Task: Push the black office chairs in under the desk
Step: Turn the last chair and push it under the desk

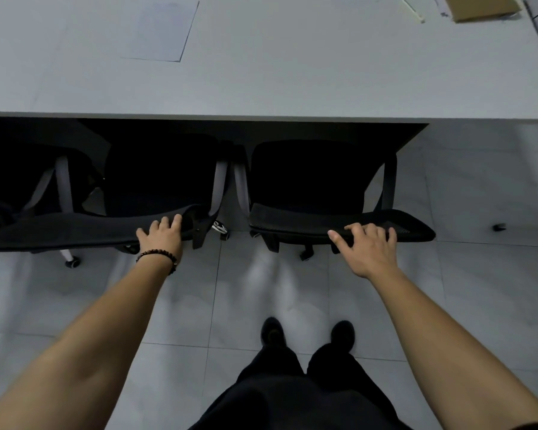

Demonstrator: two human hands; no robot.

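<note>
1. Black mesh backrest of L chair (75,232) sticks out on the near side of the table (292,88). Its seat sits in shadow under the table's near edge, w/ a grey armrest on either side.
2. White caster (71,262) of that chair stands on the grey tiled floor (75,305), just near of the backrest.
3. L hand (161,238) is at the right end of L chair's backrest top. Fingers hooked over the top edge, thumb on the near face, so it's holding the rim. Arm stretched fwd.
4. Dark bead bracelet (157,254) sits round the L wrist.
5. Pale sheet of paper (160,29) lies flat on the table, far left, well apart from the near edge.
6. Table top is pale grey and runs across the whole view.
7. Two black shoes (274,332) on the floor, near centre, btwn the arms.
8. R chair (292,225) stands just beside L chair, their inner armrests close together. Seat partly under the table, backrest on the near side.
9. R hand (368,248) is on R chair's backrest top, right of its middle. Fingers bent over the top edge, thumb spread out to the left, holding the rim.
10. Small dark object (499,227) on the floor right of R chair; can't tell what it is.
11. Brown cardboard box (482,6) at the table's far-right corner, cut off by the frame.
</note>
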